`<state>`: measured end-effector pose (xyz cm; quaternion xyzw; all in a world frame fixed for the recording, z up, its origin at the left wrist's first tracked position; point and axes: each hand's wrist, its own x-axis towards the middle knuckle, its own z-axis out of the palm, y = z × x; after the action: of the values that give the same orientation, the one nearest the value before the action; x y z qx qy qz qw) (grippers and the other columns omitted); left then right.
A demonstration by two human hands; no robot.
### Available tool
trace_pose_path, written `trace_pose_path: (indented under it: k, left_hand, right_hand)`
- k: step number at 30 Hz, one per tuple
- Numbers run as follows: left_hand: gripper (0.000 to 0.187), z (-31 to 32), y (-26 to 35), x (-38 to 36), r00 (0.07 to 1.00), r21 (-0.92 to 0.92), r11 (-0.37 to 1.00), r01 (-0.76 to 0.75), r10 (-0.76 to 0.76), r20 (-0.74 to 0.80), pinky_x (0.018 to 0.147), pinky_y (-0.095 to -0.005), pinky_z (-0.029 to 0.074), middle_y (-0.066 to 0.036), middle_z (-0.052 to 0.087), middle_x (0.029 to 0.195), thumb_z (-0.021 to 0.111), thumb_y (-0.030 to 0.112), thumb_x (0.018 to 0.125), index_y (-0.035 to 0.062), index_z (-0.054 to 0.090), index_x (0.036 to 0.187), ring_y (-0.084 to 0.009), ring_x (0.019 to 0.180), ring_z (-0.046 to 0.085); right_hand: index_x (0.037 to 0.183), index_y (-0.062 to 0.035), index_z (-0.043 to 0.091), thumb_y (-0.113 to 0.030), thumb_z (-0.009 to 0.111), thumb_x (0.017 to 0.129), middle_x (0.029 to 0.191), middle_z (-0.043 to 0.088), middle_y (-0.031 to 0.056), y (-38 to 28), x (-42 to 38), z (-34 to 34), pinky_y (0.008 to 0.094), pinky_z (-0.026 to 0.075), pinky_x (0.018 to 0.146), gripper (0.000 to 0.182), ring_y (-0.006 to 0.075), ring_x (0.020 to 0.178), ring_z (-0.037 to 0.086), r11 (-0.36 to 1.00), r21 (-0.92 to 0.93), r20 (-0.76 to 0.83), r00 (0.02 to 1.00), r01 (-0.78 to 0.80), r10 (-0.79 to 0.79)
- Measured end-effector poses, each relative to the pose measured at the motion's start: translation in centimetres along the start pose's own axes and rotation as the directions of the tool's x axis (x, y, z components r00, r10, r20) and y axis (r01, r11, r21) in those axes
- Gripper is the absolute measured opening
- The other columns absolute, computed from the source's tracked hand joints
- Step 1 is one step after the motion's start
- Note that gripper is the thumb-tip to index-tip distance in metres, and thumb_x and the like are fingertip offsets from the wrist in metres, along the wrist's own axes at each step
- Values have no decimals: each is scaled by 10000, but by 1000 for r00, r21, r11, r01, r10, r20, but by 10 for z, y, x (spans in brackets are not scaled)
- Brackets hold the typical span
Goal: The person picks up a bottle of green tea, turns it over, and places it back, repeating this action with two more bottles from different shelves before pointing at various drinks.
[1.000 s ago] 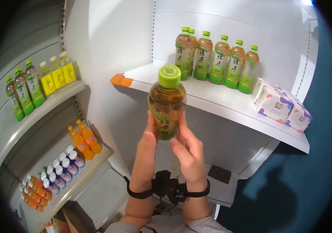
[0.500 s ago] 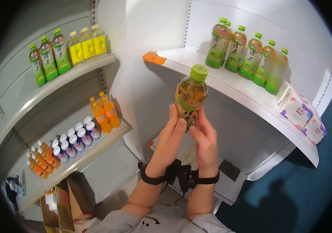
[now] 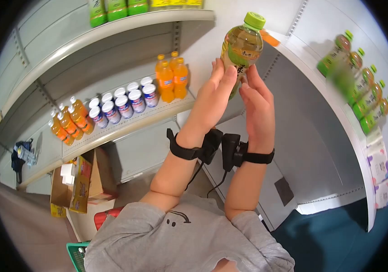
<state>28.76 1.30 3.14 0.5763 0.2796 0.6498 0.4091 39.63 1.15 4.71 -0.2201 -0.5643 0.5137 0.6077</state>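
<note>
A green-capped tea bottle (image 3: pixel 244 43) is held upright, slightly tilted, in front of me between both hands. My left hand (image 3: pixel 217 93) wraps the bottle's lower left side, thumb across the label. On the other side, my right hand (image 3: pixel 259 102) presses its fingers against the lower part of the bottle. The base is partly hidden by my fingers. Each wrist wears a black strap with a small device, the left strap (image 3: pixel 185 149) and the right strap (image 3: pixel 257 157).
Right, a shelf (image 3: pixel 321 90) carries several green tea bottles (image 3: pixel 366 86) and tissue packs (image 3: pixel 379 165). Left, a shelf holds orange soda bottles (image 3: pixel 172 79), white-lidded containers (image 3: pixel 123 104) and orange drinks (image 3: pixel 72 121). Below are an open cardboard box (image 3: pixel 98 174) and a green basket (image 3: pixel 73 249).
My view has turned left and downward, so the left shelves sit nearer the middle. Both hands still hold the tea bottle, now higher in view and slightly further right.
</note>
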Motion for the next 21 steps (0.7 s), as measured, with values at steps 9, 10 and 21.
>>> trace_pose_path:
  k: [9,10,21]
  left_hand:
    - [724,-113,33,6,976,146,986,-76,104,-192,1030,-315,75,-254,114,1355,353,446,871,-111,129,1276,-280,1287,35]
    - [698,-125,40,4,975,125,987,-99,122,-187,1030,-312,78,-247,100,1360,372,398,880,-118,115,1273,-271,1287,44]
    - [603,-226,112,29,881,399,885,-239,370,-293,1014,-316,150,-288,155,1328,408,282,882,-113,162,1266,-308,1269,125]
  right_hand:
    - [1280,81,213,-13,411,788,1313,303,146,52,45,101,287,219,985,538,206,1218,287,998,55,188,982,-25,14]
    - [1284,76,206,-8,408,787,1314,301,148,55,50,114,285,222,982,543,204,1220,284,997,73,230,973,-12,-5]
    - [1269,132,120,11,410,800,1355,187,180,69,119,238,316,150,1016,564,250,1268,156,939,303,464,836,161,-293]
